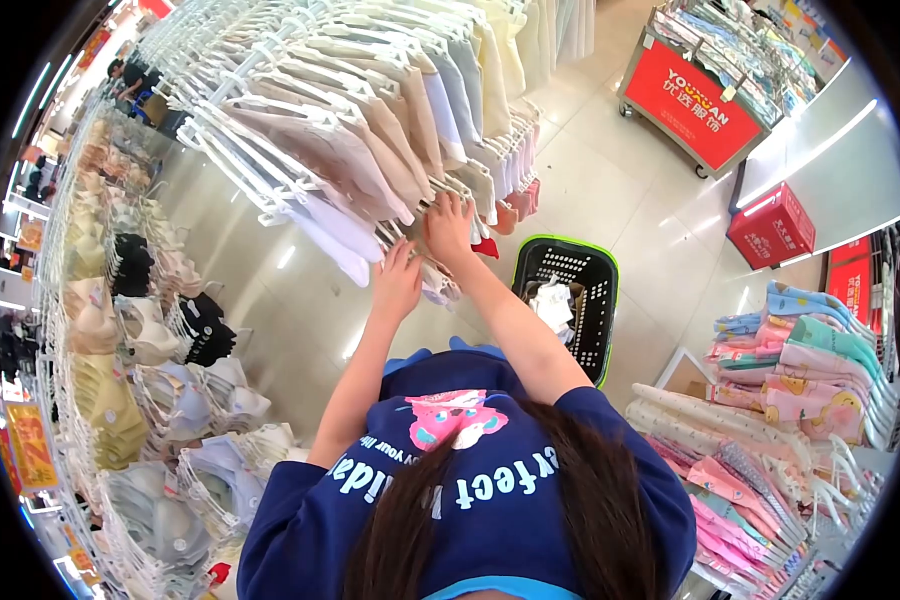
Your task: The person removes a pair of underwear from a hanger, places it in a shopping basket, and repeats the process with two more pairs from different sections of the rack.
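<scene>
Many pale garments (325, 155) hang on white hangers from a rack in front of me, in beige, grey, yellow and white. My left hand (398, 280) is at the lower ends of the nearest garments, its fingers bent at the hanger clips. Just to its right, my right hand (450, 228) reaches in among the clips, fingers curled over them. What exactly either hand grips is too small to make out. Small light-coloured items (438, 284) hang between and below the hands.
A black basket (606, 300) with a green rim stands on the floor at right, white items inside. Bras (175, 400) hang along the left. Folded clothes (815, 370) are at the right, near a red box (771, 226). A wheeled bin (692, 100) and a distant person (130, 82) are further back.
</scene>
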`<state>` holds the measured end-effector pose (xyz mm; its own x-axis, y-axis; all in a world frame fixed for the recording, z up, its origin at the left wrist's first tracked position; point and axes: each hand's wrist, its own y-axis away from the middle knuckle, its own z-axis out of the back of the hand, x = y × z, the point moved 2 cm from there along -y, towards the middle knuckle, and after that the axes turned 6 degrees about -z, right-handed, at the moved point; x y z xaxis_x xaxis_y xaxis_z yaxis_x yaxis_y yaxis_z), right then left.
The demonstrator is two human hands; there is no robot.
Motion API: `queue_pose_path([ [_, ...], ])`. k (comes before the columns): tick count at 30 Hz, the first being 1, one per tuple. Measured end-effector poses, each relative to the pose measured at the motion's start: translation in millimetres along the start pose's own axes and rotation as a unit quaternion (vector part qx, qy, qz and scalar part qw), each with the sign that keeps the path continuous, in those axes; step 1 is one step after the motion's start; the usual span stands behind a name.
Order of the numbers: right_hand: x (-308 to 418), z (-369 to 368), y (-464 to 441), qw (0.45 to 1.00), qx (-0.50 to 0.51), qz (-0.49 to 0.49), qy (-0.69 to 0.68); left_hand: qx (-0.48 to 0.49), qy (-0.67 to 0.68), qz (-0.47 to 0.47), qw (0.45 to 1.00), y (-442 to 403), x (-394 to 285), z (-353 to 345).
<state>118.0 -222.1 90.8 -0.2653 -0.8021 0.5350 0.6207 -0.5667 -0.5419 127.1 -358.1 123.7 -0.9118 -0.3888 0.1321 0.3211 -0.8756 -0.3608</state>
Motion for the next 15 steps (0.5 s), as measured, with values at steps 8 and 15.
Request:
queue_pose_path([
  [8,6,6,-8,0.997,-0.043,-0.024,-0.054,0.011,0.052,0.019,0.998,5,3,3],
  [15,8,3,7,0.990,-0.116,-0.024,-0.082,0.010,0.073,-0.034,0.997,-1,17,2],
])
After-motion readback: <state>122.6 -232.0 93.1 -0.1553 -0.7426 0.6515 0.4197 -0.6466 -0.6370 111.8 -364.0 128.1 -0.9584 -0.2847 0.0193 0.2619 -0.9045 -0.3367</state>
